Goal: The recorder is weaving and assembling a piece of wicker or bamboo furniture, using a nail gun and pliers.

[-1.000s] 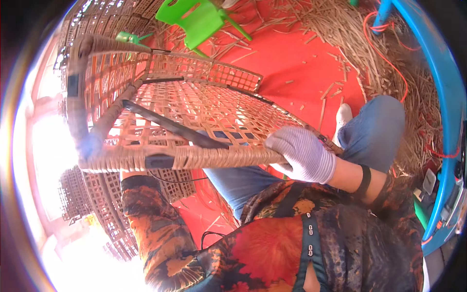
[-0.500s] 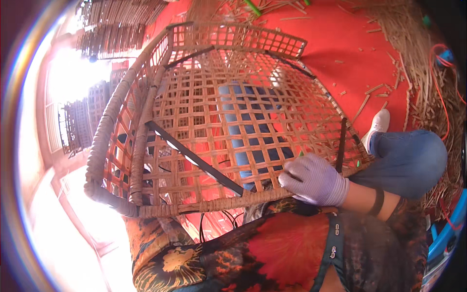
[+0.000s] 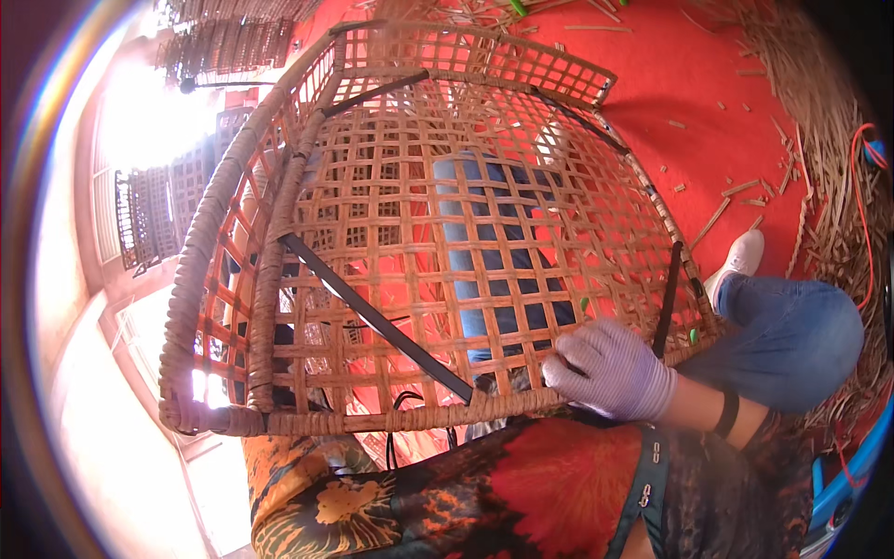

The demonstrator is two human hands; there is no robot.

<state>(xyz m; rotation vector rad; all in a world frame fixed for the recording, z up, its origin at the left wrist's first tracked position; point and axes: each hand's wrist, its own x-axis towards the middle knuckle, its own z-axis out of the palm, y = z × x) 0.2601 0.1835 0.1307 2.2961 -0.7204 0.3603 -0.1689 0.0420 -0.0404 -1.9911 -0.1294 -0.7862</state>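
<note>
A large open-weave cane frame [image 3: 400,228], with a wrapped rim and low latticed sides, rests tilted across my lap. Dark flat strips, including a long one at the near left [image 3: 377,321] and a shorter one on the right [image 3: 668,298], cross its corners. My right hand [image 3: 610,371], in a pale lavender glove, is closed over the near rim, right of the middle. Its fingers curl inward and the fingertips are hidden. Only a patterned sleeve [image 3: 326,494] shows on the left side; my left hand is out of sight.
Red floor covering [image 3: 684,177] carries scattered cane offcuts [image 3: 712,224]. A heap of long cane strips [image 3: 810,102] lies at the far right beside an orange cord [image 3: 855,210]. My jeans-covered knee [image 3: 792,340] is close to the right rim. Stacked woven panels [image 3: 223,47] stand far left.
The view has shifted a little, and the cane frame's near left corner sits lower in the picture. My right hand stays at the near rim with its fingers curled.
</note>
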